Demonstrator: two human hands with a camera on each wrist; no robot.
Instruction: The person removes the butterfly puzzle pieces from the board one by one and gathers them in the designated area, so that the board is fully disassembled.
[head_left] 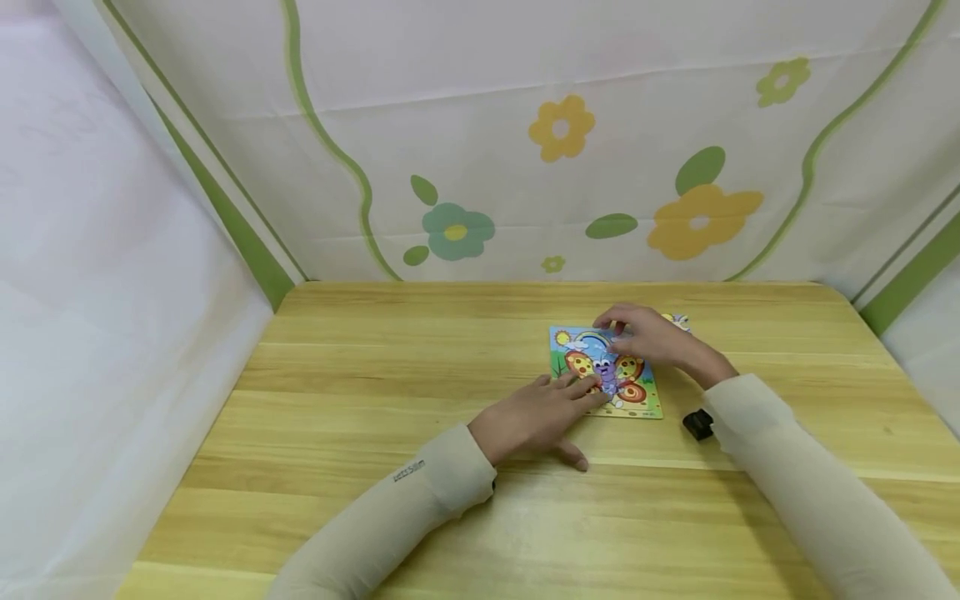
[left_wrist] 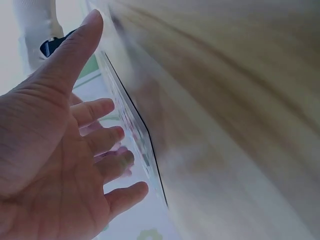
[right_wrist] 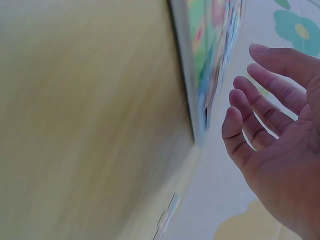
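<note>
A square butterfly picture puzzle [head_left: 647,407] lies flat on the wooden table, right of the middle. My left hand [head_left: 536,417] reaches over its lower left part, fingers straight and slightly spread, thumb out to the side. In the left wrist view, the fingers [left_wrist: 111,167] of that hand stand beside the puzzle's edge, and the palm holds nothing. Above the puzzle's upper right corner is my right hand [head_left: 643,333], its fingers loosely bent. Nothing shows between the thumb and fingers in the right wrist view. Whether the fingertips touch the puzzle, I cannot tell.
Just behind the right hand lies a small printed piece [head_left: 677,322], partly hidden by it. A black device [head_left: 698,424] sits at the right cuff. White curtains [head_left: 465,108] with flower prints rise along the table's back edge [head_left: 450,284] and sides.
</note>
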